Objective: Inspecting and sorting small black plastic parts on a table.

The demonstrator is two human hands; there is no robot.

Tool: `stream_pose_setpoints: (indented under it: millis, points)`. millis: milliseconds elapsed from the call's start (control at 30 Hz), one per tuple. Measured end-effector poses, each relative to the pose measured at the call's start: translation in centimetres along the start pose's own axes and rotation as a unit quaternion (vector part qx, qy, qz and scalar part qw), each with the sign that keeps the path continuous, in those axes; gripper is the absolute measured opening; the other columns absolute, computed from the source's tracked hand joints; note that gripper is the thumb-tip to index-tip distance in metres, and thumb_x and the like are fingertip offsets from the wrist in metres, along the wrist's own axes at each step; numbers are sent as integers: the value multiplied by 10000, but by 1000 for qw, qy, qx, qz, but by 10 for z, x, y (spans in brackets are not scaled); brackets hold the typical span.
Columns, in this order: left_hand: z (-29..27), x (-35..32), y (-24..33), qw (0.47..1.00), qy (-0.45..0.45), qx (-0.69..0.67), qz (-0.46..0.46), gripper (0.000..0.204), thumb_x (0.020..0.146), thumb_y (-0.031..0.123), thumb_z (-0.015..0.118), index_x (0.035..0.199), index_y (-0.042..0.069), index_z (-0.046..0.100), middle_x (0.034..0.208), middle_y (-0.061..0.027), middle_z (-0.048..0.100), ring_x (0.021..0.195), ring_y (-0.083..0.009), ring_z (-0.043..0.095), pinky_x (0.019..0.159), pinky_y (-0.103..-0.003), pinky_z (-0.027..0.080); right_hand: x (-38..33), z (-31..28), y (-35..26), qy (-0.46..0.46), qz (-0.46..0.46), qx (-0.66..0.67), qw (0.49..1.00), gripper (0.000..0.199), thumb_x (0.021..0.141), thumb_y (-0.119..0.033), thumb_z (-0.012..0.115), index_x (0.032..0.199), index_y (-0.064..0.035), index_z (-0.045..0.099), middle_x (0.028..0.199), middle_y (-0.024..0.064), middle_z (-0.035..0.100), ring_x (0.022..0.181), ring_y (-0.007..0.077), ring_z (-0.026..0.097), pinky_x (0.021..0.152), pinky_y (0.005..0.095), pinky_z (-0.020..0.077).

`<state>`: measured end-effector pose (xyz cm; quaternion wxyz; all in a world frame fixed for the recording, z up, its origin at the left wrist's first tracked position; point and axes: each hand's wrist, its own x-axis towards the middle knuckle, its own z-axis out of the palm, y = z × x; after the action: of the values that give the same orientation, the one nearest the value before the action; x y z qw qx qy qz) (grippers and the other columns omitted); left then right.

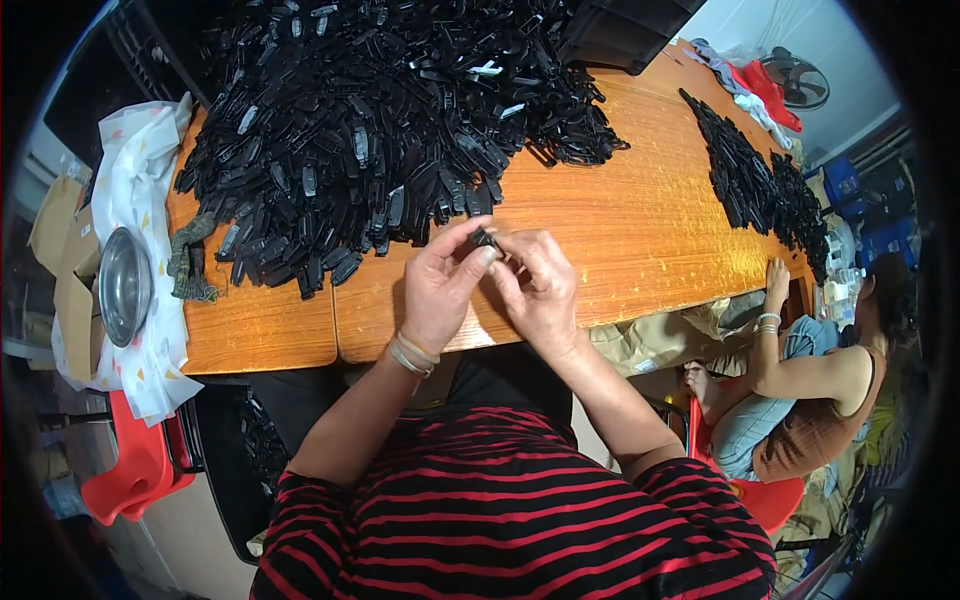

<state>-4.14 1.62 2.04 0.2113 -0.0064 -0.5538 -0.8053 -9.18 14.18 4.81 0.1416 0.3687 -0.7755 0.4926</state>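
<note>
A small black plastic part is held up between my two hands, over the near edge of the wooden table. My left hand pinches it between thumb and fingers. My right hand meets it from the other side, its thumb and fingertips closed on the part's near end. The fingers cover much of it, so its exact kind is hard to make out. Just beyond my hands, a large heap of black plastic clip-like parts spreads over the table's far left.
A metal bowl rests on white patterned plastic at left, beside a dark green cloth. Another black heap lies on the table at right, where a co-worker sits. A black crate stands at the back. Red chair at lower left.
</note>
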Motion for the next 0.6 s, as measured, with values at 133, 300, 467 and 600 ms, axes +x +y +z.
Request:
stream_pose_setpoints:
  millis: [133,300,467,600]
  points:
    - [11,-11,2,1000,12,27,-5,228,997,119,495,1171,-12,560,1043,-53,620,960,-98,571,874,-232,454,-10,8,3,33,44,6,998,457,707,-41,785,1109,-52,567,958,107,568,699,209,611,601,318,512]
    - [12,-13,-2,999,-29,35,-29,188,1024,189,450,973,29,536,808,0,544,727,-61,503,675,-206,449,-24,15,8,-60,60,40,996,452,732,-46,725,1137,-41,524,926,135,518,728,288,584,613,355,486]
    - [14,-7,-1,996,-29,-13,-83,233,1018,220,473,954,17,567,719,19,525,659,-39,487,606,-201,443,-27,17,10,-45,79,68,994,416,748,-47,717,1119,-31,528,898,127,512,707,283,574,604,345,478]
    - [15,-4,-5,993,-62,-10,-96,231,1018,210,471,936,18,569,732,19,531,665,-38,487,599,-198,434,-32,14,20,-36,91,85,992,397,761,-70,724,1105,-31,529,872,117,520,695,250,571,601,332,477]
